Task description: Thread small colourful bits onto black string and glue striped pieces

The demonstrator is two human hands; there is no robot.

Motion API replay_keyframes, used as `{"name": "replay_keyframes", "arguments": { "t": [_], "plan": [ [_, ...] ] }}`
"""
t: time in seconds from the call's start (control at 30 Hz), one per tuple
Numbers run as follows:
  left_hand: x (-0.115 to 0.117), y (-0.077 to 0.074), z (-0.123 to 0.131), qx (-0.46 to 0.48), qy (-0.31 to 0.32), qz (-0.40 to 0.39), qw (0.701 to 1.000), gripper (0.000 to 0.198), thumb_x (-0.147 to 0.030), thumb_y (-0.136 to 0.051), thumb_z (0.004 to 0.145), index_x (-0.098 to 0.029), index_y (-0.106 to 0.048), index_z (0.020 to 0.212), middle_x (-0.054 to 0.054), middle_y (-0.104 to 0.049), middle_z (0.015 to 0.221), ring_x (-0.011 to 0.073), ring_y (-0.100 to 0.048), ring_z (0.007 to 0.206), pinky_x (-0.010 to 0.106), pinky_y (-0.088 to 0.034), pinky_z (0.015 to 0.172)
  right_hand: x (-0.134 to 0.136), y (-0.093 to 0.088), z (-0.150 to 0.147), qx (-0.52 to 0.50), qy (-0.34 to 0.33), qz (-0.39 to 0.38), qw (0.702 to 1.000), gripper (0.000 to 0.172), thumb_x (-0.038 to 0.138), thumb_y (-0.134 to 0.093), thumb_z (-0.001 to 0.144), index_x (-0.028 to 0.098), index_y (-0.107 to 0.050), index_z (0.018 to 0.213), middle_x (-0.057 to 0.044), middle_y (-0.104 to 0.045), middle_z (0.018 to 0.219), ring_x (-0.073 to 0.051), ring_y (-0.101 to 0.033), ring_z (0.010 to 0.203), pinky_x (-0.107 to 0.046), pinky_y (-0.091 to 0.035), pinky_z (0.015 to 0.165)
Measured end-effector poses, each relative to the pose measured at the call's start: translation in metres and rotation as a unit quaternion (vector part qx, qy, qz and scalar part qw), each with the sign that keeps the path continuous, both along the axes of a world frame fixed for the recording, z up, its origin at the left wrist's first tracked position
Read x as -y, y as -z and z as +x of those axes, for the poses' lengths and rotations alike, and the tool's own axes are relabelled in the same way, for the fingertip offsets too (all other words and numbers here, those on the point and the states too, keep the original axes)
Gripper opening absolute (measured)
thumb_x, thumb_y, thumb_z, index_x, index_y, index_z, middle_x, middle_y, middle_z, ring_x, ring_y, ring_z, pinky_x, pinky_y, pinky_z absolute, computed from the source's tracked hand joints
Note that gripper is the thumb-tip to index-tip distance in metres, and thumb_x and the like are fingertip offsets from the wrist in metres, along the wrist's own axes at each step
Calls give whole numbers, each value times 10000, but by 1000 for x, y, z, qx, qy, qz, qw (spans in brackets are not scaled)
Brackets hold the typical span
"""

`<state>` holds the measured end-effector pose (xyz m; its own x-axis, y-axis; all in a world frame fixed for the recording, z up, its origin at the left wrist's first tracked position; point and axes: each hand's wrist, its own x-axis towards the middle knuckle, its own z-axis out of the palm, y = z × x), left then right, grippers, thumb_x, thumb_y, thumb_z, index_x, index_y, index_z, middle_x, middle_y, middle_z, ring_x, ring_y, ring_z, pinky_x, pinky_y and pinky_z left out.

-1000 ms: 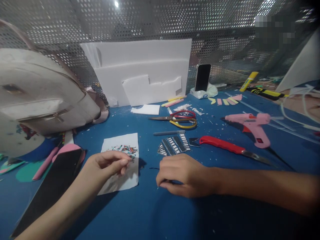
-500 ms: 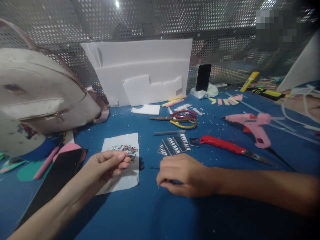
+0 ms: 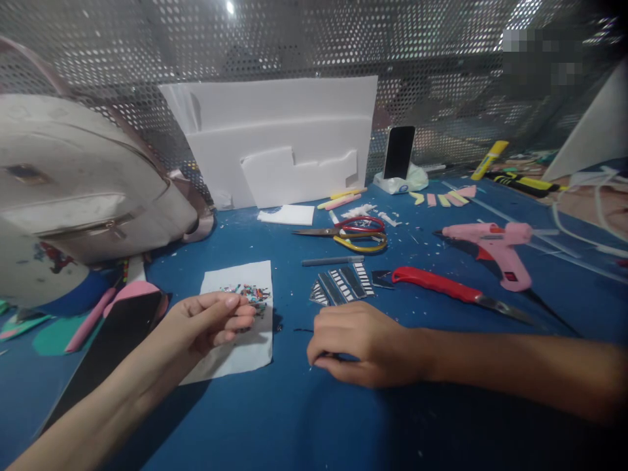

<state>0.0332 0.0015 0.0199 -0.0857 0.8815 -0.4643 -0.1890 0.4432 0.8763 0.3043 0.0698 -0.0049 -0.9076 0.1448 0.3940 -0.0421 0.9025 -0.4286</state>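
Note:
My left hand (image 3: 216,320) hovers over a sheet of white paper (image 3: 235,360), thumb and fingertips pinched together. Whatever is in the pinch is too small to make out. Beside those fingertips lies a scatter of tiny shiny coloured pieces (image 3: 252,292) on the paper. My right hand (image 3: 360,343) rests on the blue table with its fingers curled under, and what they hold, if anything, is hidden. Just beyond it is a black-and-white striped piece (image 3: 342,284), with a grey pen-like stick (image 3: 331,261) behind. A thin black strip (image 3: 301,330) pokes out by the right fingers.
Scissors (image 3: 360,234) with red and yellow handles lie further back. A red-handled cutter (image 3: 436,282) and a pink glue gun (image 3: 507,252) are on the right. White boards (image 3: 284,131) lean at the back near a phone (image 3: 400,152). A backpack (image 3: 88,176) and dark flat object (image 3: 108,353) occupy the left.
My left hand has shifted slightly left, its fingers still pinched. My right hand has not visibly moved.

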Motion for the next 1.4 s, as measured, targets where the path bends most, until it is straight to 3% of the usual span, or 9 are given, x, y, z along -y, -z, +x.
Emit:
{"name": "replay_keyframes", "arguments": {
  "t": [0.27,0.53,0.7,1.0,1.27,1.4],
  "plan": [
    [-3,-1,-1,-14,-13,19,1000,156,-323,-792,735,-196,-770,823,85,-777,879,177,-737,769,138,-577,538,0,0,0,11,1,5,1000,120,191,-460,943,179,-579,931,-7,-558,803,-119,-468,734,-259,-378,660],
    [-5,4,-8,-60,22,56,996,183,-338,-732,798,-159,-741,837,135,-761,995,228,-724,924,197,-602,681,0,1,0,2,-2,4,1000,117,185,-466,938,177,-582,927,-9,-574,802,-122,-480,736,-260,-378,656],
    [-6,0,-5,-75,35,65,995,166,-319,-699,830,-157,-722,855,144,-750,1038,264,-711,980,295,-609,804,0,2,0,0,-4,4,1000,130,194,-451,945,180,-581,936,-14,-577,811,-127,-476,745,-264,-378,671],
    [-6,1,-8,-25,70,54,996,152,-317,-633,892,-173,-641,843,140,-725,1121,293,-662,1090,339,-605,845,0,3,0,0,-2,0,1000,124,188,-463,940,176,-586,936,-17,-583,809,-130,-484,745,-263,-382,668],
    [-5,-6,-4,-20,59,42,997,145,-297,-608,908,-163,-634,858,158,-693,1183,306,-630,1138,333,-603,857,0,1,-1,-6,0,0,1000,124,185,-463,939,176,-586,923,-9,-578,796,-123,-477,734,-259,-378,657],
    [-5,-7,-3,18,48,42,998,141,-288,-617,894,-160,-636,837,179,-701,1156,339,-630,1129,387,-599,877,0,2,0,-5,0,0,1000,125,190,-462,941,178,-585,924,-8,-573,797,-122,-472,731,-260,-374,658]
  ]
}}
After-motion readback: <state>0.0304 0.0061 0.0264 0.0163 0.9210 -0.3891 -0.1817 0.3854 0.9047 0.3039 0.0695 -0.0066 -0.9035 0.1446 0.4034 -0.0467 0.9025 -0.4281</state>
